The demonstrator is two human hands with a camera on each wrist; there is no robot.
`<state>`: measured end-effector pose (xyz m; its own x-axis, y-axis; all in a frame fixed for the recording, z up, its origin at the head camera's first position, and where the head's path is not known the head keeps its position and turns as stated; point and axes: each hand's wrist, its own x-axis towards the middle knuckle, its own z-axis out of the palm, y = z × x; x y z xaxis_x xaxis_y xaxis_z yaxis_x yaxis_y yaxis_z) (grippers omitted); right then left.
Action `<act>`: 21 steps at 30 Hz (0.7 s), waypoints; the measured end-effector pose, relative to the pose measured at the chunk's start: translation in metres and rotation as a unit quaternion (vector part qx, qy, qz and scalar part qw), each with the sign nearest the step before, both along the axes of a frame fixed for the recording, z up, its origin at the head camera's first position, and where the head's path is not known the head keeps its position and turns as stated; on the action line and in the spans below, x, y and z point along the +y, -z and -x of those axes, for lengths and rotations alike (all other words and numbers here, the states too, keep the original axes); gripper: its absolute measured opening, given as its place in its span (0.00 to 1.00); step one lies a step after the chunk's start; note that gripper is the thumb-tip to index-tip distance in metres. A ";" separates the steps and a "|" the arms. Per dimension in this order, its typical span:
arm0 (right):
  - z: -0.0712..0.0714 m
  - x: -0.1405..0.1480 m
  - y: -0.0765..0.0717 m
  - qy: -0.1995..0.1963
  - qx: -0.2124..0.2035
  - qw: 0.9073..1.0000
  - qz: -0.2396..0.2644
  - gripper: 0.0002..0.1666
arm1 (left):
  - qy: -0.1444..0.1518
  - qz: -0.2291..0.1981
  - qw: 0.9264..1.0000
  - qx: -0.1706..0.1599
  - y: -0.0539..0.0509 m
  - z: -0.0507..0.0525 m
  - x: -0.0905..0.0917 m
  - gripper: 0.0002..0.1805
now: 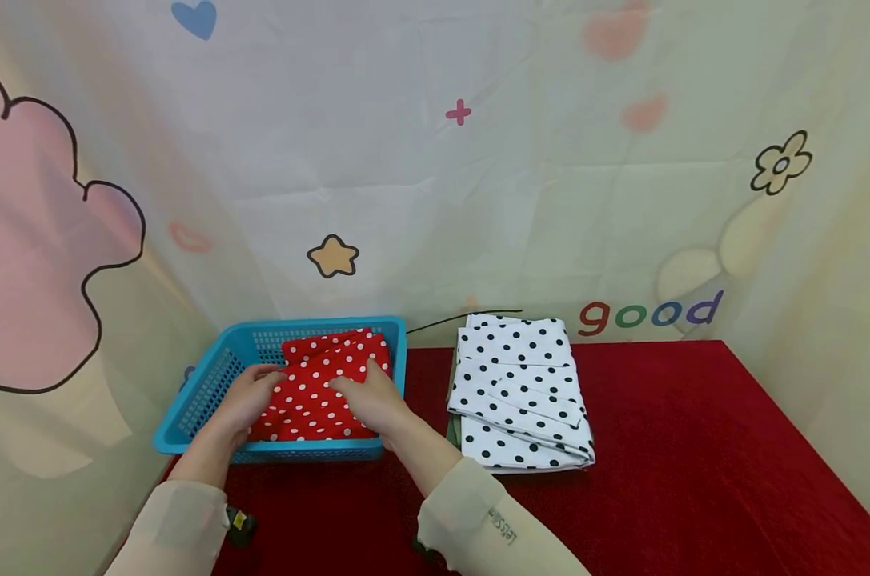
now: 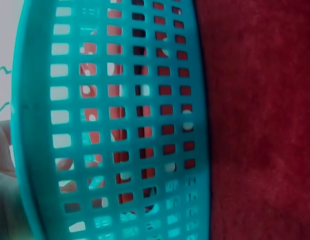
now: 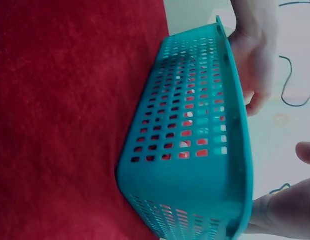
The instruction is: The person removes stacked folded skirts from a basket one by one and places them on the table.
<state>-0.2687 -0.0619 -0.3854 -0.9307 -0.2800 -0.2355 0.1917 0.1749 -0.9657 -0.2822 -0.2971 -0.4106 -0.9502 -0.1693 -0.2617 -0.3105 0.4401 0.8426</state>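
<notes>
A red cloth with white dots [image 1: 312, 396] lies folded in a blue plastic basket [image 1: 398, 344] at the left of the table. My left hand [image 1: 250, 396] reaches over the basket's left part, beside the cloth's left edge. Over the cloth's right side is my right hand [image 1: 373, 400], its thumb and fingers spread apart. Some fingertips are hidden, so contact with the cloth is unclear. The left wrist view shows mostly the basket's perforated wall [image 2: 102, 125]. In the right wrist view, both the left hand [image 3: 252, 65] and right hand [image 3: 285, 210] appear beyond the rim.
Right of the basket lies a folded stack of white cloth with black dots [image 1: 521, 392], with a green cloth edge [image 1: 454, 430] under its left side. A dark red cover [image 1: 665, 448] spreads over the table. A printed curtain [image 1: 420, 200] hangs behind.
</notes>
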 end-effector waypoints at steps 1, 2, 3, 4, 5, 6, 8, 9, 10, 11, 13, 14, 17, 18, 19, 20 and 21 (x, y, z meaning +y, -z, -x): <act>0.000 -0.002 0.002 -0.002 0.001 1.000 0.000 0.53 | -0.002 0.001 1.000 -0.002 0.001 0.000 -0.001 0.39; 0.000 -0.003 0.003 -0.003 0.002 1.000 -0.001 0.52 | -0.005 0.000 1.000 -0.005 0.001 0.001 -0.003 0.40; 0.000 -0.005 0.004 -0.005 0.005 1.000 -0.003 0.51 | -0.006 -0.001 1.000 -0.010 0.002 0.002 -0.004 0.40; 0.000 -0.006 0.006 -0.007 0.006 1.000 -0.004 0.51 | -0.008 -0.002 1.000 -0.017 0.003 0.002 -0.006 0.41; 0.000 -0.008 0.007 -0.009 0.009 1.000 -0.004 0.49 | -0.009 -0.004 1.000 -0.024 0.003 0.003 -0.008 0.41; 0.000 -0.009 0.008 -0.010 0.010 1.000 -0.004 0.48 | -0.008 -0.005 0.999 -0.031 0.004 0.004 -0.009 0.41; 0.001 -0.010 0.010 -0.007 0.008 1.000 -0.009 0.47 | -0.003 -0.013 0.999 -0.044 0.005 0.006 -0.011 0.42; 0.001 -0.011 0.011 -0.005 0.007 1.000 -0.013 0.47 | 0.001 -0.015 0.999 -0.051 0.006 0.007 -0.012 0.43; 0.002 -0.011 0.011 -0.003 0.005 1.000 -0.016 0.47 | 0.004 -0.018 0.998 -0.057 0.006 0.007 -0.013 0.44; 0.003 -0.012 0.012 -0.002 0.004 1.000 -0.017 0.46 | 0.006 -0.018 0.998 -0.063 0.006 0.008 -0.014 0.44; 0.004 -0.013 0.013 -0.003 0.000 1.000 -0.020 0.45 | 0.011 -0.010 0.997 -0.075 0.007 0.010 -0.016 0.45; 0.005 -0.013 0.013 -0.004 -0.001 1.000 -0.021 0.44 | 0.012 -0.001 0.997 -0.080 0.007 0.011 -0.016 0.45; 0.008 -0.014 0.014 -0.010 -0.007 1.000 -0.016 0.41 | 0.013 0.029 0.995 -0.092 0.008 0.014 -0.017 0.46; 0.009 -0.014 0.014 -0.012 -0.010 1.000 -0.018 0.42 | 0.012 0.035 0.995 -0.095 0.008 0.014 -0.017 0.46; 0.009 -0.014 0.014 -0.013 -0.014 1.000 -0.020 0.42 | 0.012 0.038 0.994 -0.097 0.008 0.015 -0.017 0.46; 0.010 -0.014 0.014 -0.014 -0.017 1.000 -0.023 0.43 | 0.011 0.040 0.994 -0.099 0.009 0.015 -0.017 0.46; 0.011 -0.015 0.014 -0.015 -0.020 0.999 -0.025 0.43 | 0.011 0.041 0.994 -0.102 0.009 0.015 -0.017 0.47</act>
<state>-0.2794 -0.0765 -0.3992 -0.9112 -0.2952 -0.2872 0.2244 0.2288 -0.9473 -0.2976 -0.3136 -0.4194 -0.8826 -0.1777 -0.4352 -0.4604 0.5135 0.7241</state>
